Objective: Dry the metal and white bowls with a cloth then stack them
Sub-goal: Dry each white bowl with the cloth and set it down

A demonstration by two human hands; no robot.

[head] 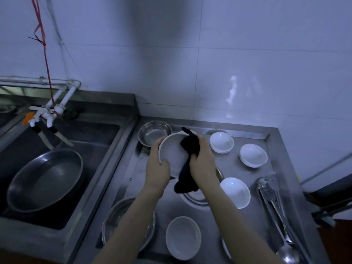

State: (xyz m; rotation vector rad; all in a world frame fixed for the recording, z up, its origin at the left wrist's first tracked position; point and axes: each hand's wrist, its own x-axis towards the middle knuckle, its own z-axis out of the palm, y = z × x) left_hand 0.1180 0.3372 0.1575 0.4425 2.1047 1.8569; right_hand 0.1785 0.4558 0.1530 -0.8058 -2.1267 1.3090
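My left hand (158, 166) grips the rim of a white bowl (172, 152), tilted toward me above the steel counter (245, 174). My right hand (202, 157) grips a dark cloth (188, 147) and presses it against the bowl's right inner side; the cloth's tail hangs below. A metal bowl (154, 132) stands behind it. Other white bowls lie at the back right (221, 142), further right (253, 155), at mid right (236, 192) and at the front (183, 237). A metal bowl (114, 218) sits under my left forearm, another (196, 197) under the cloth.
A sink (106, 141) on the left holds a large metal basin (45, 180) below white taps (43, 115). Metal tongs and a ladle (274, 208) lie along the counter's right side. A tiled wall rises behind the counter.
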